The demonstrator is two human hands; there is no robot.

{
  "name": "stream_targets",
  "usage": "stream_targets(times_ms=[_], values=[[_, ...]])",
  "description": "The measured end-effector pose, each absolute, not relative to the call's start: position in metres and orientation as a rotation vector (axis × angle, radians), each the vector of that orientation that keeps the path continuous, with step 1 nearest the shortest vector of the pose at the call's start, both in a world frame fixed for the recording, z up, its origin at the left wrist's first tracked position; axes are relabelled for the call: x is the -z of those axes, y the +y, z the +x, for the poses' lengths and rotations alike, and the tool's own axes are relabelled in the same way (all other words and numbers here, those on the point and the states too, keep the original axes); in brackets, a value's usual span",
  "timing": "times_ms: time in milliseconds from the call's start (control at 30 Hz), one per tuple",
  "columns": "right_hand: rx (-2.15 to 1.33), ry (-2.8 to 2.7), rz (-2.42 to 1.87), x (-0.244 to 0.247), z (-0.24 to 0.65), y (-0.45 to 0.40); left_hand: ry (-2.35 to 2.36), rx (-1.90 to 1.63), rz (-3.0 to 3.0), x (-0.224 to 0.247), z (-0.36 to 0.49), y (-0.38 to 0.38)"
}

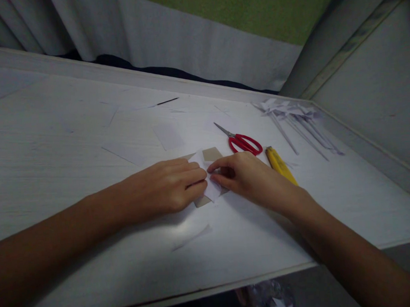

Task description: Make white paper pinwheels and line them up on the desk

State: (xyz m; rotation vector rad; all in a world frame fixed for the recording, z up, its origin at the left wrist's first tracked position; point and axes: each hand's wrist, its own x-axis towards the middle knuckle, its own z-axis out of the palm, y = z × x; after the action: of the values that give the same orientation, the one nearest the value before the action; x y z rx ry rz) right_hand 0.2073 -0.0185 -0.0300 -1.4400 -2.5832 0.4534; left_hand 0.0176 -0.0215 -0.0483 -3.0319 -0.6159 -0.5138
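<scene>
While apparently steadying white paper (212,190) over brownish card (213,153) on table (259,243) with half-curled left hand (174,184), has right hand (250,176) poised at same sheet with thumb and finger barely parted; can't confirm firm grip by either. Near right hand: red-handled scissors (236,138) and yellow cutter-like tool (281,165), likely placed for easy reach.
</scene>
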Motion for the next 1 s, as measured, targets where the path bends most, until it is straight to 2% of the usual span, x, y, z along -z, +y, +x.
stream_targets(times_ms=[200,300,467,767,1000], values=[[-0.510,-2.565,-1.431,0.030,0.209,-0.017,-0.665,0.447,-2.950,0.049,0.021,-0.021],[-0.512,-2.565,-1.423,0.030,0.209,-0.016,-0.683,0.522,-2.962,0.053,0.026,-0.021],[-0.520,-2.557,-1.420,0.031,0.209,-0.016,-0.945,0.769,-3.037,0.056,0.032,-0.023],[-0.524,-2.572,-1.433,0.031,0.211,-0.015,-1.603,1.000,-3.007,0.055,0.035,-0.023],[-0.510,-2.563,-1.442,0.032,0.212,-0.015,-1.624,0.997,-2.927,0.053,0.037,-0.024]])
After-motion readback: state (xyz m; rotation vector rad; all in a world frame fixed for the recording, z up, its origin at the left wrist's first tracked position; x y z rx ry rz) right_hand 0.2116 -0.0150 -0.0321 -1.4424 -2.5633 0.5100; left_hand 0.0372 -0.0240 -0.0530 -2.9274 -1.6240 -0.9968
